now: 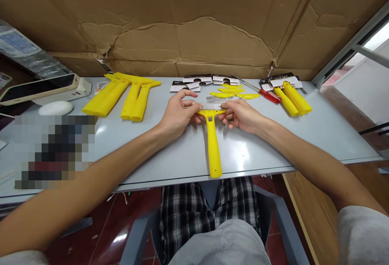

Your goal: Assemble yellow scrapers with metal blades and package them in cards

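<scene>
A yellow scraper (214, 147) lies in front of me, its T-shaped head pointing away and its handle toward the table's front edge. Along the head runs a thin, shiny blade-like strip (211, 105). My left hand (180, 113) is closed on the left end of the scraper head, thumb at the strip. At the right end, my right hand (241, 115) pinches the strip and head between thumb and fingers. Just beyond my hands are several slim yellow pieces (226, 90). To their right lies a screwdriver (270, 96) with a red handle.
Several yellow scraper handles (133, 101) lie at left, and two handle pieces (296, 99) at right. Black-and-white packets (197, 79) line the back by the cardboard (188, 42). A white mouse (55, 108) and a phone on a stand (39, 88) are far left.
</scene>
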Available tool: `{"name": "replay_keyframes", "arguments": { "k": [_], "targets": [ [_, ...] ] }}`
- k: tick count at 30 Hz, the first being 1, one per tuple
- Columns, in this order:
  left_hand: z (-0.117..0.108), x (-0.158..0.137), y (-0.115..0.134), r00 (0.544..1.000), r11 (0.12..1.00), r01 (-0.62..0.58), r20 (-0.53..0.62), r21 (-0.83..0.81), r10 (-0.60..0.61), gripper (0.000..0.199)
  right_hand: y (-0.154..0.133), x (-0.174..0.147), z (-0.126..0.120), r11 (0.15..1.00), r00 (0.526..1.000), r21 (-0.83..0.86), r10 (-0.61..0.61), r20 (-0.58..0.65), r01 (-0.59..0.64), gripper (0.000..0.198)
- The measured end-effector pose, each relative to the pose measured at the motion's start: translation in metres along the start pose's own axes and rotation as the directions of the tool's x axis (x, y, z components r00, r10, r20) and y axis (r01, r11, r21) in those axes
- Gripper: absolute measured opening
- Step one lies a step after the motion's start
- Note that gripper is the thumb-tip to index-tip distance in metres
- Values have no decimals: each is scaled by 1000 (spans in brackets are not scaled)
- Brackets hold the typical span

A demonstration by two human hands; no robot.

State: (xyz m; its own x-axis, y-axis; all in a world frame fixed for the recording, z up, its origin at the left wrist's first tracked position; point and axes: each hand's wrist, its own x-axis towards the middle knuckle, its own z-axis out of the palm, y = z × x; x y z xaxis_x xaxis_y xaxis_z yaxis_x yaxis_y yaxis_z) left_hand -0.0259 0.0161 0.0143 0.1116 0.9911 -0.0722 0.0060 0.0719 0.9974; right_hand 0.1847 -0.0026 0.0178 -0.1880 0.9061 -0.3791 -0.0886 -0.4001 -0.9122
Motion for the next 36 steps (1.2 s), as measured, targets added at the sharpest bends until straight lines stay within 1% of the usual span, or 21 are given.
{"name": "replay_keyframes", "arguments": {
  "k": [4, 11, 14, 16, 20, 22, 25, 28, 31, 34, 36],
  "targets": [
    [2, -2, 1, 1000, 1000, -21, -9, 7, 21, 31, 2, 1, -1, 1000, 1000, -12, -8, 5, 8, 17],
    [2, -3, 0, 999, 999, -47, -3, 0, 47, 32, 1, 0, 1, 1000, 1000, 4, 17, -8, -17, 14],
    [1, -2, -2, 998, 998, -55, 3, -21, 55, 32, 1, 0, 1, 1000, 1000, -3, 6, -9, -6, 16],
    [2, -1, -3, 1000, 998, -26, 6, -57, 26, 33, 3, 0, 1, 1000, 1000, -1, -16, -9, 16, 18],
    [1, 2, -2, 994, 984, 109, 9, -138, -109, 29, 4, 1, 1, 999, 999, 13, -42, -12, 42, 19],
    [1, 4, -1, 990, 976, 139, 14, -168, -138, 25, 3, 2, 0, 999, 999, 13, -45, -18, 45, 20],
    [0, 4, 0, 991, 976, 130, 4, -177, -131, 23, 3, 2, -1, 998, 998, 12, -55, -21, 55, 22],
    [0, 4, 1, 993, 983, 112, -18, -148, -116, 25, 3, 2, -1, 998, 998, 6, -60, -22, 60, 24],
    [-1, 4, 0, 993, 985, 112, -8, -132, -114, 25, 2, 4, -2, 998, 997, -8, -68, -32, 68, 23],
    [-5, 8, -1, 994, 983, 108, 9, -147, -108, 24, -4, 6, -9, 995, 992, -29, -102, -69, 100, 23],
    [-8, 12, -1, 996, 983, 89, -6, -162, -91, 24, -12, 8, -18, 989, 982, -35, -146, -123, 143, 22]
  ]
}}
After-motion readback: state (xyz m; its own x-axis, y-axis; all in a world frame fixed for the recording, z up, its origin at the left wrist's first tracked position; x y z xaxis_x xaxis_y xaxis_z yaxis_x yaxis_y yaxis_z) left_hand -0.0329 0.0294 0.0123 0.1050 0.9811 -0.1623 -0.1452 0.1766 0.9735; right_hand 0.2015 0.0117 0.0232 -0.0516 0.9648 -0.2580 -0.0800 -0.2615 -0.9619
